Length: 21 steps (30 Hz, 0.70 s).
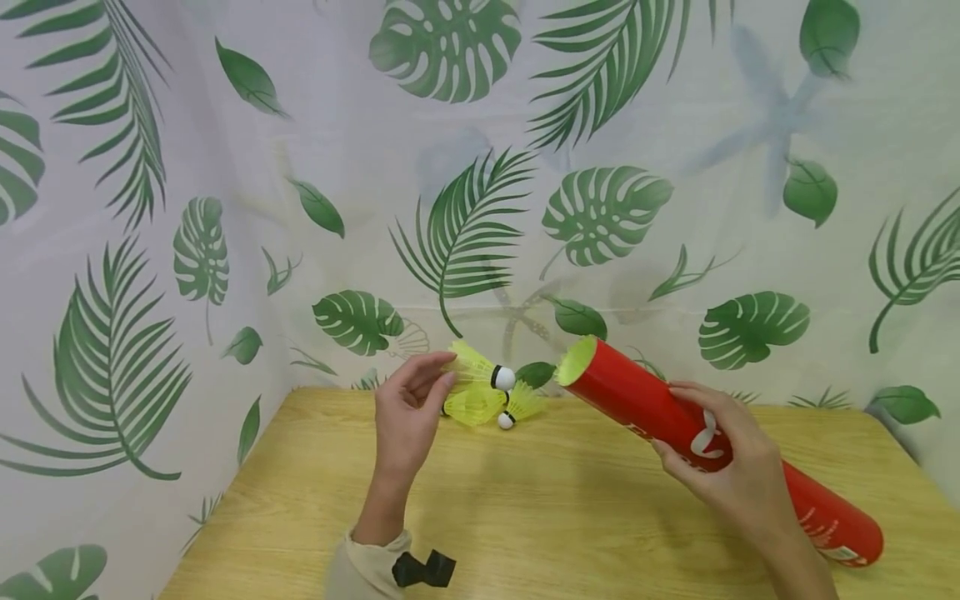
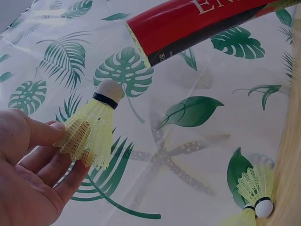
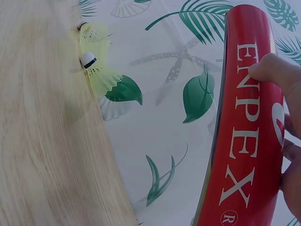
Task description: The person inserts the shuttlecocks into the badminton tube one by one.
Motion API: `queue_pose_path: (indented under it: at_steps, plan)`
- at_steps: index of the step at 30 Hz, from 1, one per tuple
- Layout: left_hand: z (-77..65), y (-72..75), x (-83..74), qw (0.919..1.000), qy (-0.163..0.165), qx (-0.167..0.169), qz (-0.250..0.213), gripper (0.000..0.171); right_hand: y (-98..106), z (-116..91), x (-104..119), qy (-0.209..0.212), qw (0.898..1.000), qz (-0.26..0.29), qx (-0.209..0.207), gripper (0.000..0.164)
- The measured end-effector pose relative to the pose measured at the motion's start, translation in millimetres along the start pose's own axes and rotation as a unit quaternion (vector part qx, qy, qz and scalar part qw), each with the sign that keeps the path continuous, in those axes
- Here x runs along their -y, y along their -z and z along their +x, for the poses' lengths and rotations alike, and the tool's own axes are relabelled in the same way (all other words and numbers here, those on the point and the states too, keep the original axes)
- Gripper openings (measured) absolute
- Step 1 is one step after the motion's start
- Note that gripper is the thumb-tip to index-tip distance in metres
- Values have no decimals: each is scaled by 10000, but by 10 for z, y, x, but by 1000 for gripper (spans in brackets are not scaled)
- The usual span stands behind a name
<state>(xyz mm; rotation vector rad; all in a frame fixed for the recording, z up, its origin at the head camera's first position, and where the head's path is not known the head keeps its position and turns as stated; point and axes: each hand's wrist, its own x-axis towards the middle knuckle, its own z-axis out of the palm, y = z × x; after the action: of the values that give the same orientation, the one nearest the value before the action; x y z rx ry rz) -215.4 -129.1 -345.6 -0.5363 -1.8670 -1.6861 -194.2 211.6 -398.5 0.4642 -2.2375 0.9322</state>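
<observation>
My left hand [image 1: 408,408] pinches a yellow shuttlecock [image 2: 91,132] by the edge of its skirt, its white cork [image 1: 503,378] pointing right in the head view. My right hand [image 1: 738,467] grips a red shuttlecock tube [image 1: 637,392] around its middle, tilted with the open end up and to the left, toward the held shuttlecock. Yellow-green shows inside the tube's mouth [image 1: 577,362]. White ENPEX lettering [image 3: 244,117] runs along the tube in the right wrist view. Behind the left hand, a loose shuttlecock [image 1: 517,408] lies beside another yellow shuttlecock [image 1: 474,406] on the table.
The wooden table [image 1: 525,517] ends at a wall hung with a leaf-printed curtain [image 1: 480,125]. The loose shuttlecocks lie along the table's back edge, against that curtain. A black strap piece [image 1: 424,570] sits on the left sleeve [image 1: 367,567].
</observation>
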Motion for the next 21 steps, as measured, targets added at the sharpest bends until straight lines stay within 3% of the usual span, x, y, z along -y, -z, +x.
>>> queue_pose_path:
  at_steps: [5, 21]
  plan:
    - [-10, -86, -18, 10000, 59, 27, -52, 18, -7, 7, 16, 196, 9998, 65, -27, 79]
    - [-12, -308, -50, 9997, -243, -73, -74, 17, -39, -10, 16, 174, 9998, 68, 52, 80]
